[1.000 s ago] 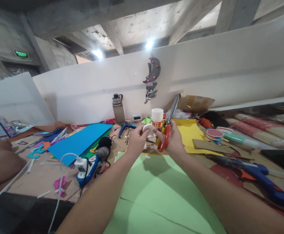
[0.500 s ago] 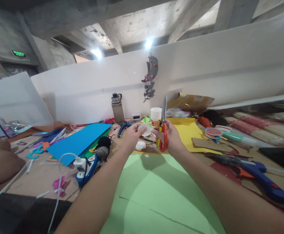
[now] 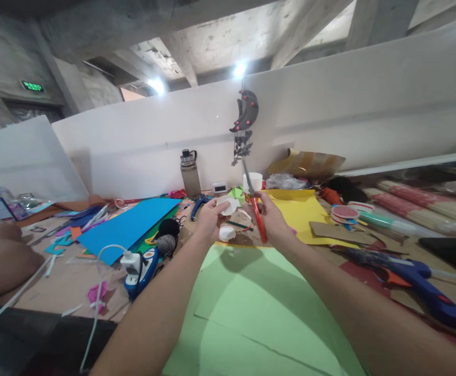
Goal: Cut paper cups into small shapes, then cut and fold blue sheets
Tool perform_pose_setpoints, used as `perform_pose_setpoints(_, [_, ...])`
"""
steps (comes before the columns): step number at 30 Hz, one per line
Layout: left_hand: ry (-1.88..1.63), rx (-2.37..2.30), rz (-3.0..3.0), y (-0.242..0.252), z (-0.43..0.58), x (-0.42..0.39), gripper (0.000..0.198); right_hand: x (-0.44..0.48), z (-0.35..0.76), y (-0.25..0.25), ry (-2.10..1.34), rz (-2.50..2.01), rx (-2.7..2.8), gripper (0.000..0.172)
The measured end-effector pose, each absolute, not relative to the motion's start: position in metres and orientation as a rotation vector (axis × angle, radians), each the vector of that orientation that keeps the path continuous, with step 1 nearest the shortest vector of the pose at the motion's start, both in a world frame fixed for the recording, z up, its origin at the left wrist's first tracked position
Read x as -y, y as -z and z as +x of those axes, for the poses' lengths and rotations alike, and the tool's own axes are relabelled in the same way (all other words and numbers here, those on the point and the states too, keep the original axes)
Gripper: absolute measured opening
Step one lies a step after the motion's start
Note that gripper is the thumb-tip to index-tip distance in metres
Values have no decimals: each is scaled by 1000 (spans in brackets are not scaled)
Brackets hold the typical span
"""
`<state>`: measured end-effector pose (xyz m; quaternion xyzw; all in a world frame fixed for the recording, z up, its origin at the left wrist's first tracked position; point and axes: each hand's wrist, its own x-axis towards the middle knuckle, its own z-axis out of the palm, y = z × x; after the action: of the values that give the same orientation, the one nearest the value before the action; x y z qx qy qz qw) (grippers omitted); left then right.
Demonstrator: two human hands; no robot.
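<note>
My left hand pinches a small white paper disc held up above the table. My right hand is closed around the red handles of a pair of scissors, whose blades point up and to the left, close to the disc. Just below the hands a cut white paper cup piece lies on the table. A large light green sheet lies under my forearms. A white paper cup stack stands behind the scissors.
A blue sheet and a yellow sheet flank the hands. A blue glue gun lies at right, a charger with cable at left. A water bottle stands by the white wall. Another person's arm rests at far left.
The scissors have swung from pointing up-right to up-left. My left hand turned the white piece so its flat disc face shows, and a cup piece now lies on the table below.
</note>
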<state>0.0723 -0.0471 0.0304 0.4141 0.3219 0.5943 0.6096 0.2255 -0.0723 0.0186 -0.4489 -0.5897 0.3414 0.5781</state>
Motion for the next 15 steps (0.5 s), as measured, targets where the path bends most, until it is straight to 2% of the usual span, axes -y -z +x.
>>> perform_pose_setpoints(6, [-1602, -692, 644, -42, 52, 38, 20, 84, 227, -22, -439, -1435, 1817, 39])
perform_pose_setpoints(9, [-1677, -687, 547, -44, 43, 33, 15, 87, 226, -23, -292, -1528, 1946, 38])
perform_pose_setpoints(15, [-1728, -693, 641, -39, 41, 28, 20, 87, 225, -24, -134, -1560, 2079, 39])
